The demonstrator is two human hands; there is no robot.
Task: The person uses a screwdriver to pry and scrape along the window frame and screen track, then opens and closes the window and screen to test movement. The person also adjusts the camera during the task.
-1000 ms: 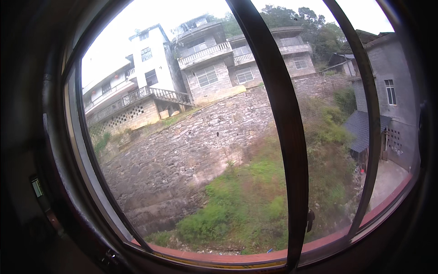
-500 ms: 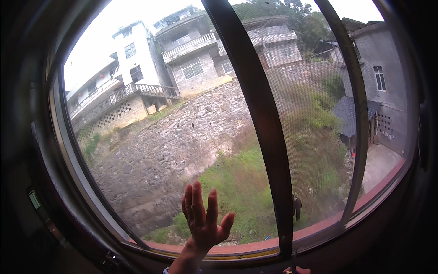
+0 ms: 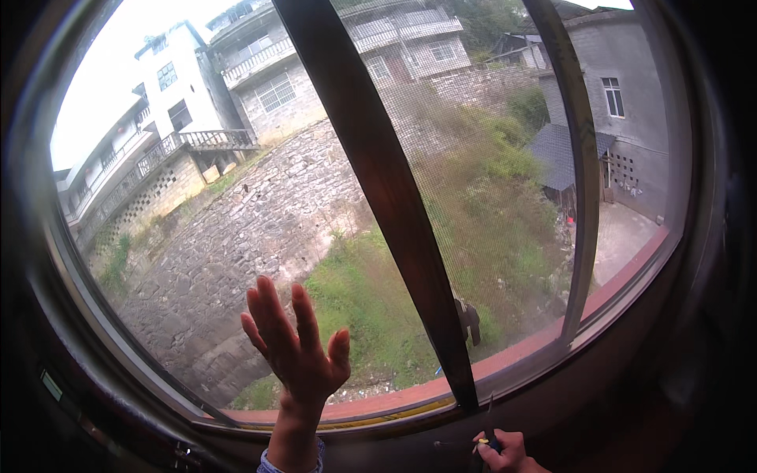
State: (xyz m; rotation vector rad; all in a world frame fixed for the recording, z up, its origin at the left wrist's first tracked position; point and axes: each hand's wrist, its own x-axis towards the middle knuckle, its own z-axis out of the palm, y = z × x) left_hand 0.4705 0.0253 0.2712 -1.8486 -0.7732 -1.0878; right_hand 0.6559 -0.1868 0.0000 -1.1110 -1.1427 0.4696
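My left hand (image 3: 296,355) is raised in front of the sliding window's left pane, its fingers stretched and apart, holding nothing. Whether the palm touches the glass I cannot tell. Low on the right, below the sill, my right hand (image 3: 509,453) is closed around a screwdriver (image 3: 490,435) with a dark and yellow handle. Its thin shaft points up, near the foot of the dark middle window bar (image 3: 378,173). A dark latch (image 3: 471,322) sits beside that bar, on the side of the mesh screen (image 3: 473,197).
Around the window runs a dark frame (image 3: 579,158), with a yellow-edged track (image 3: 394,416) and a reddish outer sill (image 3: 520,363) along the bottom. Outside are a stone slope (image 3: 260,213), green plants (image 3: 371,292) and several houses. The room's wall (image 3: 631,394) is dark.
The window has shifted left and up in view. My right hand and the screwdriver now show more fully above the lower edge. My left hand stays raised with its fingers apart.
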